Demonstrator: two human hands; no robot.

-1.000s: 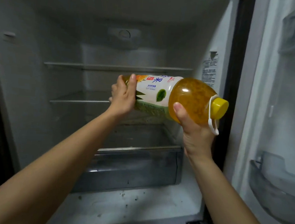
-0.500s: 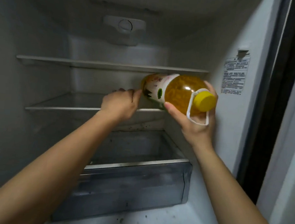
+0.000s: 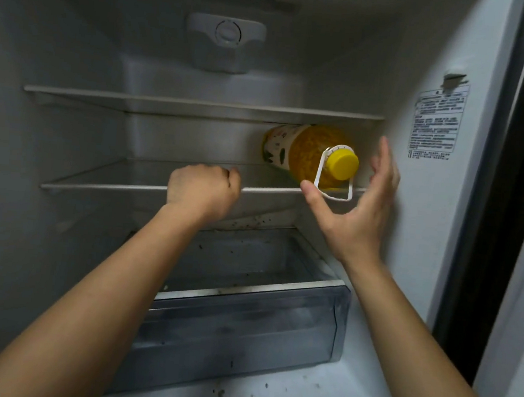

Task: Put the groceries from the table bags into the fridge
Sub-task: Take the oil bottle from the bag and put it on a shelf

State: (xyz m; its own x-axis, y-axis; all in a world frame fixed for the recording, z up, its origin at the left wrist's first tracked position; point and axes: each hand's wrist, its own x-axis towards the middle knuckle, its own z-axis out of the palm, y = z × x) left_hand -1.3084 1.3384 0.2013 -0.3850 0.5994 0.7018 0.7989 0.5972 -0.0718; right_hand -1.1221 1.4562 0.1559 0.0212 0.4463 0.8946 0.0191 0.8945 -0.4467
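A large bottle of yellow oil (image 3: 309, 155) with a yellow cap and a white carry loop lies on its side on the right end of the fridge's middle glass shelf (image 3: 103, 181), cap toward me. My right hand (image 3: 355, 206) is spread just in front of the cap, thumb under the loop, fingers apart and off the bottle. My left hand (image 3: 203, 190) is curled into a fist at the shelf's front edge, left of the bottle; whether it grips the edge is unclear.
The upper glass shelf (image 3: 199, 105) sits close above the bottle. Below the middle shelf is a clear crisper drawer (image 3: 243, 320), pulled out a little. The fridge floor (image 3: 285, 390) has dark specks. A label (image 3: 437, 121) is on the right wall.
The bottle went from being held by my two hands in front of the shelf to lying on the middle shelf. My right hand let go and spread; my left hand drew back to the shelf edge.
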